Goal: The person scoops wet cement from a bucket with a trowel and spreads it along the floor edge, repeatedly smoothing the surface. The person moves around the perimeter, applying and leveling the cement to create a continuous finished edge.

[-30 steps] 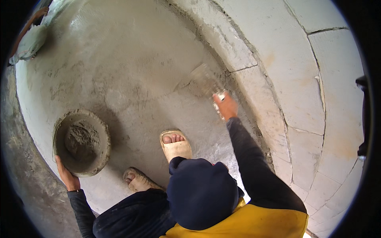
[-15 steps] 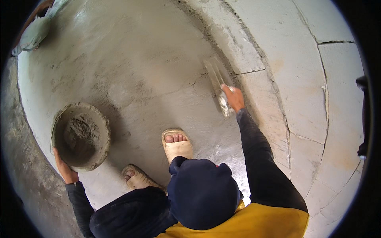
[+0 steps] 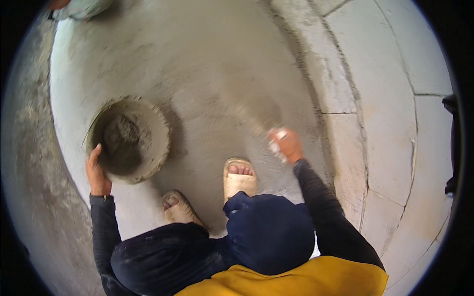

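My left hand (image 3: 98, 175) is wrapped against the side of a round bucket (image 3: 157, 121) crusted with grey mortar, which has wet mortar (image 3: 121, 135) inside. My right hand (image 3: 289, 144) grips a trowel (image 3: 259, 118), blurred by motion, over the grey mortar-covered surface (image 3: 197, 69) to the right of the bucket. The trowel's blade points up and left, and its exact contact with the surface is hard to make out. My two pale sandals (image 3: 238, 185) are just below, between the bucket and the trowel.
A strip of pale cracked blocks (image 3: 385, 128) with a rough seam runs along the right. A rough dark concrete band (image 3: 37, 163) curves along the left. At the top left, a pale grey-green shape (image 3: 79, 7) shows, apparently part of another person, too cut off to tell.
My right hand and trowel have moved down toward my feet and blurred. The bucket, with my left hand on it, sits higher and further right in view, as the view has also shifted.
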Action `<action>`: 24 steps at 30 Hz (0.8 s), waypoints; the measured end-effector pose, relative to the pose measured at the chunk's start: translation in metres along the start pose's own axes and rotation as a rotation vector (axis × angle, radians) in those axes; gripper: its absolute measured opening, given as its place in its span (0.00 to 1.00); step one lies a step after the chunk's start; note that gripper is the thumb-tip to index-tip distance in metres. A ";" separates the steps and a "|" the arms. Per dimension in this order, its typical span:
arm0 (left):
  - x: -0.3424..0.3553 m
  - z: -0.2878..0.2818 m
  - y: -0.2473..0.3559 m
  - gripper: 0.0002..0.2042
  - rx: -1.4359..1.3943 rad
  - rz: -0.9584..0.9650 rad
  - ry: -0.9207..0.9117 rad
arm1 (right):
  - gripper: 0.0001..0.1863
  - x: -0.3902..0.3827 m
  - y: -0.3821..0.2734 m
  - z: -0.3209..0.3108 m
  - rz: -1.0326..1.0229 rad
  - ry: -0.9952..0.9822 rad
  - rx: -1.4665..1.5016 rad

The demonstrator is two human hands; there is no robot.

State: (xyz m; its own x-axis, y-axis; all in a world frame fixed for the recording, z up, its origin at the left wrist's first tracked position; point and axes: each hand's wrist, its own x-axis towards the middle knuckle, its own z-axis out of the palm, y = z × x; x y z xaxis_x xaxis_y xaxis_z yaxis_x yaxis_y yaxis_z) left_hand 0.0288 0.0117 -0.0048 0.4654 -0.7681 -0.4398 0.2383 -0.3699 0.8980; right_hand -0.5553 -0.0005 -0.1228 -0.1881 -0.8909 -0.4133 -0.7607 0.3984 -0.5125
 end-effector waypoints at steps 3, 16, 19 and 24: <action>-0.004 0.003 -0.001 0.19 -0.051 0.012 0.019 | 0.31 0.055 -0.010 -0.017 0.092 0.054 0.157; -0.007 0.032 0.000 0.19 -0.125 0.075 -0.044 | 0.20 -0.011 -0.208 0.004 -0.641 -0.115 -0.541; -0.005 0.036 0.001 0.19 -0.115 0.109 -0.079 | 0.18 -0.007 -0.250 -0.031 -0.768 -0.100 -0.700; -0.003 0.051 0.001 0.19 -0.058 0.185 -0.160 | 0.17 -0.016 -0.311 -0.017 -1.138 -0.065 -0.647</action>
State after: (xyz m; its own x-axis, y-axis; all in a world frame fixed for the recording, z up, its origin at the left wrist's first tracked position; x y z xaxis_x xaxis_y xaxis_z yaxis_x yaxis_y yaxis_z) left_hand -0.0158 -0.0136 -0.0017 0.3659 -0.8947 -0.2562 0.2119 -0.1880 0.9591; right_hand -0.3265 -0.1141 0.0554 0.7700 -0.6370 -0.0364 -0.6343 -0.7580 -0.1521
